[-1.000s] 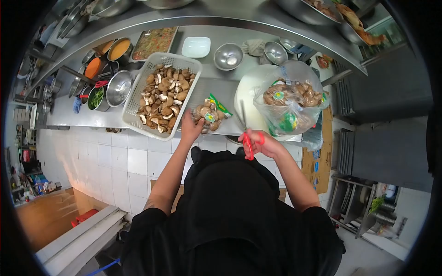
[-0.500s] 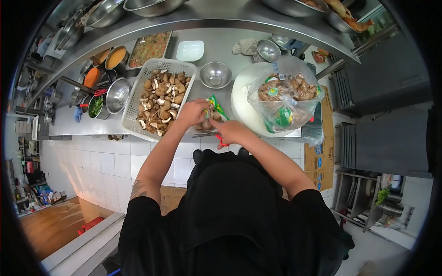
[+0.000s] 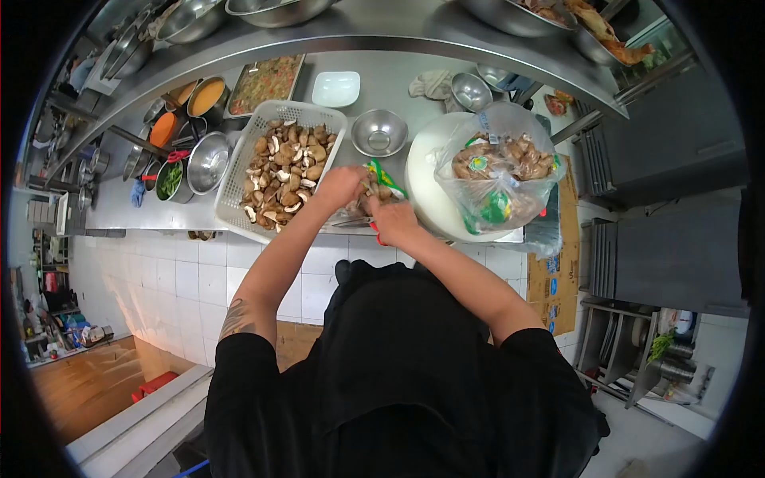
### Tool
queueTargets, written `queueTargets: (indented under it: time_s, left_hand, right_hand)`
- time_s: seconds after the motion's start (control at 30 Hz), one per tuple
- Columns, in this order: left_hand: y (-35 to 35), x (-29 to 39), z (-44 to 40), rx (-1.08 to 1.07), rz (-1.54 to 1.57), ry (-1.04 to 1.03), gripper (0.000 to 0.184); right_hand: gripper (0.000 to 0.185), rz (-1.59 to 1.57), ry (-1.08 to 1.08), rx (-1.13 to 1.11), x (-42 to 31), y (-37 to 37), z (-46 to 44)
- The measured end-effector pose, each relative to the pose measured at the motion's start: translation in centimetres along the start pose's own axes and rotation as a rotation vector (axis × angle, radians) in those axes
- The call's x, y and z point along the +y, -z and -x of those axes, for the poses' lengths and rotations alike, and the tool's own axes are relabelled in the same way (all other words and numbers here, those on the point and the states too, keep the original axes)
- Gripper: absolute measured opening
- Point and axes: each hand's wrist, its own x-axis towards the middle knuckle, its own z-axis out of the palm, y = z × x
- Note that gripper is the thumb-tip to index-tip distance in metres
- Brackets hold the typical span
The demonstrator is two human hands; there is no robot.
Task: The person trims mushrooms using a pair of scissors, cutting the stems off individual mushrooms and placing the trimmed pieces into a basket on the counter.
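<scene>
A small clear bag of mushrooms (image 3: 386,188) with green and yellow print lies on the steel counter in front of me. My left hand (image 3: 343,186) is closed on the left side of its top. Red-handled scissors (image 3: 376,229) hang in my right hand (image 3: 394,221), blades pointing left along the counter's front edge. The fingers of that hand also touch the bag, though my hands partly hide the contact. Left of the bag stands a white perforated basket (image 3: 229,182), heaped with brown shiitake mushrooms (image 3: 288,171), some showing pale cut faces.
On the right, a large clear bag (image 3: 510,171) of packed mushrooms rests on a round white board (image 3: 422,179). A steel bowl (image 3: 379,132) and white dish (image 3: 335,89) sit behind my hands. Pots and a colander (image 3: 209,163) stand left; a steel shelf (image 3: 343,44) crosses overhead.
My right hand has moved slightly left and up against the small bag, the scissors with it. The left hand keeps its hold. The whole view has shifted a little.
</scene>
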Motion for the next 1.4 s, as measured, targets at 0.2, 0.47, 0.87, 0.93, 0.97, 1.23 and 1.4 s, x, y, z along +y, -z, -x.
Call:
queueTargets:
  time_s: [0.2,0.47,0.87,0.93,0.97,1.23,1.4]
  left_hand:
    - [0.6,-1.7,-2.7,-0.028,-0.228,0.144,0.016]
    - [-0.5,-3.1,-4.7,-0.047,-0.294,0.206,0.021]
    - [-0.7,-2.5,-5.8,-0.064,-0.423,0.275,0.017]
    - [-1.1,-2.2,-5.9,-0.119,-0.398,0.342,0.021]
    - [-1.1,-2.2,-5.9,-0.168,-0.372,0.413,0.026]
    - [-1.0,-1.5,-4.3,-0.08,0.097,0.512,0.048]
    - [-4.2,-2.4,-6.3,0.081,0.283,0.82,0.058]
  right_hand:
    - [0.044,-0.036,-0.035,0.172,0.1,0.2,2.7]
    - [0.039,-0.08,-0.079,0.234,1.7,-1.7,6.4]
    - [0.046,-0.068,-0.101,0.192,3.7,-2.3,9.2]
    - [0.057,-0.079,-0.12,0.214,3.5,-3.3,7.8]
    - [0.068,-0.083,-0.135,0.235,3.4,-3.8,7.2]
    - [0.084,-0.282,-0.005,0.165,4.4,-3.6,11.2]
    - [0.07,-0.426,-0.013,0.238,6.0,-5.6,14.7]
